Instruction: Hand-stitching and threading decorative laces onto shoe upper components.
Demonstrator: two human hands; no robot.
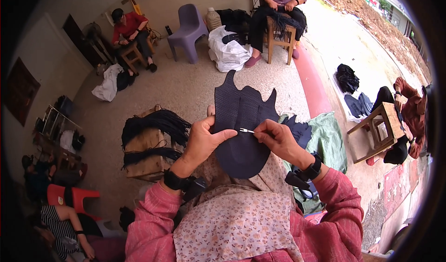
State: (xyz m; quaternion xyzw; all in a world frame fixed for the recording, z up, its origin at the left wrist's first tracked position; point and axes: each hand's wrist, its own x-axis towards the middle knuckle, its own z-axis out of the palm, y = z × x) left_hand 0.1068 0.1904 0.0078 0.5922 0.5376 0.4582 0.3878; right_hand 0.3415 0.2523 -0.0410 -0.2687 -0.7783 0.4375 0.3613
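In front of my lap I hold up a dark, textured shoe upper (241,155), flat and opened out, its rounded end toward me. My left hand (204,139) grips its left side, thumb on top and fingers behind. Between the thumb and fingertips of my right hand (278,139) is a small, pale, slim tool (246,130) with a forked-looking end. It lies across the middle of the upper, pointing left toward my left thumb. Its exact kind is too small to make out.
A wooden stool (144,166) to my left bears bundles of black laces (153,127). Right of my lap lies a green sack (327,139) with more dark uppers (297,128). Several people sit around on stools, and a purple chair (188,32) stands by the far wall.
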